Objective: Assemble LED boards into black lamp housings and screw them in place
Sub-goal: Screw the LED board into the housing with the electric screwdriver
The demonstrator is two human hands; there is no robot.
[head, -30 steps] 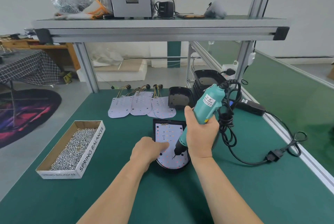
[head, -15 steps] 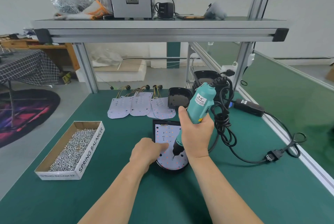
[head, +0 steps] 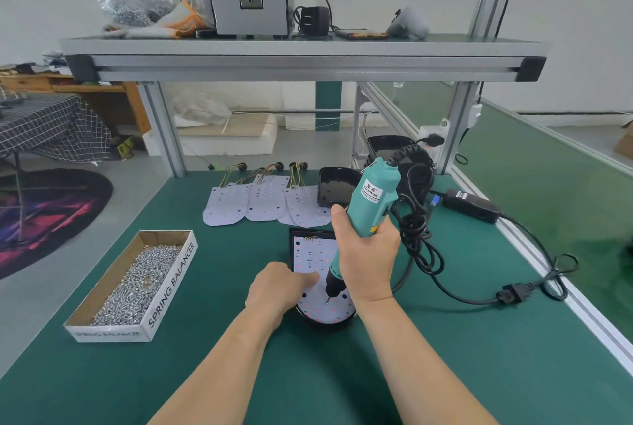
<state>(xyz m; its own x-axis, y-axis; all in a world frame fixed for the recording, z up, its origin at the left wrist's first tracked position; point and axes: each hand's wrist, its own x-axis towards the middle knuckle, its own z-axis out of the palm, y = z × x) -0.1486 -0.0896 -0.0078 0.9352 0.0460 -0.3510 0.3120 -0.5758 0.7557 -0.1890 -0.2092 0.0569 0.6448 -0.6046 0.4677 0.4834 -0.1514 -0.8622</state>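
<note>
Teal electric screwdriver [head: 371, 202] has moved left & stands nearer upright vs. a sec ago; L hand [head: 277, 291] hasn't shifted. R hand [head: 366, 253] is wrapped round the screwdriver barrel, bit tip down on the near part of the LED board [head: 313, 255]. The board lies inside the black lamp housing [head: 323, 325], mid-bench on the green mat [head: 445, 356]. L hand rests on the board's left side, fingers curled under, one fingertip touching it; can't tell if it holds anything. Screw box [head: 137, 284] sits left; spare LED boards [head: 253, 202] & empty housing [head: 334, 184] lie on the far side.
</note>
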